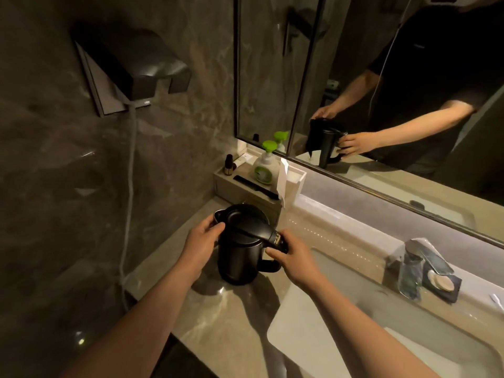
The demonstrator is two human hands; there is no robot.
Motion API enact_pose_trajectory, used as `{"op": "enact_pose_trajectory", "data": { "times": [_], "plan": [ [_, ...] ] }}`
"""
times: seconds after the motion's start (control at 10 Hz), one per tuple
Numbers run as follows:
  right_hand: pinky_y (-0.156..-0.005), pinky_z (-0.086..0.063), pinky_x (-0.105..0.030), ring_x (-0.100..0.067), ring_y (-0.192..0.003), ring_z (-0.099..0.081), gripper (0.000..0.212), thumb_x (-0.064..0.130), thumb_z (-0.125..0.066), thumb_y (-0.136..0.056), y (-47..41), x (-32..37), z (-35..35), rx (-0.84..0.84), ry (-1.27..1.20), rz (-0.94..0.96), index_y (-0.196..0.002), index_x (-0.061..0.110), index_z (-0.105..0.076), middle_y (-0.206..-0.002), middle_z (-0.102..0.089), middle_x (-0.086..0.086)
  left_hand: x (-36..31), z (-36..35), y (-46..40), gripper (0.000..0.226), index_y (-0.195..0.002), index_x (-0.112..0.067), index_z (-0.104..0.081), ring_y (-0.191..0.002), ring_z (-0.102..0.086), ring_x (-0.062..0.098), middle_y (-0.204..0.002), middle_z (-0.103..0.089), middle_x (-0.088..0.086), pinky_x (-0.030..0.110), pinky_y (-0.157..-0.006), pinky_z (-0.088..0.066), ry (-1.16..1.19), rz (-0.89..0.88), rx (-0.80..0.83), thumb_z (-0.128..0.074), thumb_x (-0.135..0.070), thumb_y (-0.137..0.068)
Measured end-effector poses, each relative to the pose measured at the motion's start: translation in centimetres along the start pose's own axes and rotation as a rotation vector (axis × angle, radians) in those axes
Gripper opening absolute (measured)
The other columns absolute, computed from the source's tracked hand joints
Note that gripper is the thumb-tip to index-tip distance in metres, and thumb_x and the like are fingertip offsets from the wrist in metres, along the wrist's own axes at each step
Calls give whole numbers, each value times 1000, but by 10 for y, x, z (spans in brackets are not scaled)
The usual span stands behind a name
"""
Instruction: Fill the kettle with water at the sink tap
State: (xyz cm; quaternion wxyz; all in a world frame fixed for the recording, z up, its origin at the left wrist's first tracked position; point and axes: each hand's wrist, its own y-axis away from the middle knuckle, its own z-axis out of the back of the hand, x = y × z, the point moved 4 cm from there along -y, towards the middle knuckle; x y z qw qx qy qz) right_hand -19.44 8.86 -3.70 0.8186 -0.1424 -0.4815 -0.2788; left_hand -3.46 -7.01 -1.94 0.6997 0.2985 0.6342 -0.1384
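A black electric kettle (240, 257) stands upright on the stone counter (218, 317), left of the sink basin (409, 347). Its lid is down. My left hand (200, 238) presses against the kettle's upper left side near the spout. My right hand (293, 259) grips the handle at the top, thumb by the lid button. The chrome tap (417, 257) rises at the far right edge of the basin, well away from the kettle. No water runs from it.
Behind the kettle sits a tray (231, 186) with a green-capped soap pump (266, 166), a small brown bottle (230, 165) and a black comb. A dark soap dish (443, 282) lies by the tap. A wall-mounted dryer (136, 69) with a hanging cord is at left. A mirror runs along the back.
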Motion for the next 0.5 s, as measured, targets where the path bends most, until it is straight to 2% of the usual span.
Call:
{"op": "enact_pose_trajectory", "data": {
  "times": [0.1,0.2,0.3,0.4,0.5],
  "plan": [
    [-63,-38,-10,13,-72,-55,23,21,-71,-87,-5,-1,-4,14,4,-10,-104,27,-57,-80,-57,20,4,3,-5,29,-120,-32,-64,-100,-61,-1,-107,-69,-16,26,-83,-50,-21,3,7,-54,-23,-94],
    [-66,-39,-16,5,-77,-56,26,24,-71,-87,-5,-2,-7,30,25,-10,-110,25,-59,-85,-58,20,10,6,-7,26,-108,-41,-66,-100,-61,0,-99,-71,-22,32,-86,-50,-48,0,4,-54,-24,-94],
    [-66,-39,-15,7,-77,-56,28,26,-71,-86,-6,-3,-7,30,35,-5,-112,25,-60,-85,-58,22,12,8,-6,27,-99,-51,-66,-96,-61,-5,-95,-68,-32,29,-82,-50,-65,-12,9,-54,-27,-93],
    [-66,-40,-15,3,-78,-57,29,29,-71,-86,-4,-5,-9,31,57,-9,-112,27,-59,-86,-59,21,12,6,-4,25,-105,-47,-64,-98,-62,-4,-99,-70,-26,33,-87,-51,-59,-20,-2,-54,-27,-93],
    [-76,-44,-22,-11,-93,-60,36,32,-70,-87,0,-3,-4,47,47,-32,-120,27,-57,-100,-62,12,15,5,2,26,-119,-38,-60,-107,-59,5,-112,-67,-15,32,-90,-49,-53,-35,-17,-50,-29,-96]
  ]
}}
